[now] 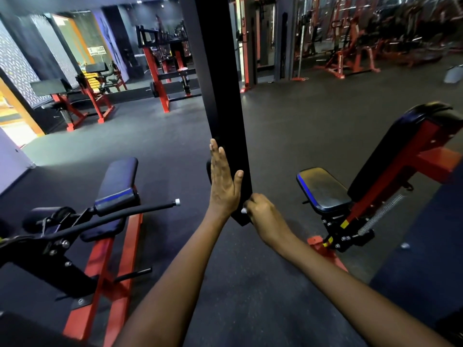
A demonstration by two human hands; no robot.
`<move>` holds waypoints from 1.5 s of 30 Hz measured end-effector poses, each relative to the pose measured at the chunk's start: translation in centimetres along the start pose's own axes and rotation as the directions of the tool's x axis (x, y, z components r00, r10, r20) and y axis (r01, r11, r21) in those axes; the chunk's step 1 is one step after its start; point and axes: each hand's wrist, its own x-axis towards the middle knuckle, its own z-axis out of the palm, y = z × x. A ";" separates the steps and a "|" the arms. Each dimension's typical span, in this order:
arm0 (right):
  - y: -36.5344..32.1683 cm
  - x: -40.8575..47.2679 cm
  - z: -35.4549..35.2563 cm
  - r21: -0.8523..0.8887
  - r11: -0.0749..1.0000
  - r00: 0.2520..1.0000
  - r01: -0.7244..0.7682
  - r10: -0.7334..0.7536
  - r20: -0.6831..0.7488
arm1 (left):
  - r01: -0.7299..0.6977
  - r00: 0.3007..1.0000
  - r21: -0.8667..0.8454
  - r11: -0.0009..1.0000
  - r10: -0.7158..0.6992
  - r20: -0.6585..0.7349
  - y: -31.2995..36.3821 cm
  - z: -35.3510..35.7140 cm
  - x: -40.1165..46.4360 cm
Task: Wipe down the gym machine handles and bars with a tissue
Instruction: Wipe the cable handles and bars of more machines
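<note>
Tissue [243, 210], a small white scrap, peeks out from the curled fingers of the right hand [263, 216], which clutches it against the lower end of the broad flat black upright bar [225, 121] hanging down the middle of the view. Only a sliver of the wad shows, so how much of it meets the metal cannot be told. The left hand [223, 181] lies flat on the bar's left face, fingers straight and together, thumb hooked round the front edge, holding nothing and seemingly steadying the bar. To do this stroke well, I would judge that the steadying palm should press firmly while the tissue is drawn along the bar's edge and bottom corner with even pressure, then turned to a fresh side before moving up the faces. Left of the bar stands a red-framed bench with dark blue pads [117, 186] and a slim black rod with a white tip [135, 211]; to the right sits a red-framed seat with a black cushion and chrome spring [325, 191]. Dark rubber flooring [288, 126] spreads beneath, with more red machines well apart at the back
</note>
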 end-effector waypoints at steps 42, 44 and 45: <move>5.3 -0.8 -2.7 0.589 0.341 0.681 -0.732 0.366 0.634 | 0.048 0.998 0.072 0.996 -0.050 0.034 0.2 0.4 -0.5; 4.5 -0.2 -2.3 0.606 0.329 0.690 -0.724 0.349 0.634 | 0.060 0.998 0.085 0.995 -0.063 0.031 0.4 0.6 -0.7; 4.6 -0.4 -2.0 0.624 0.307 0.695 -0.719 0.345 0.631 | 0.056 0.997 0.092 0.994 -0.060 0.038 0.3 0.5 -0.7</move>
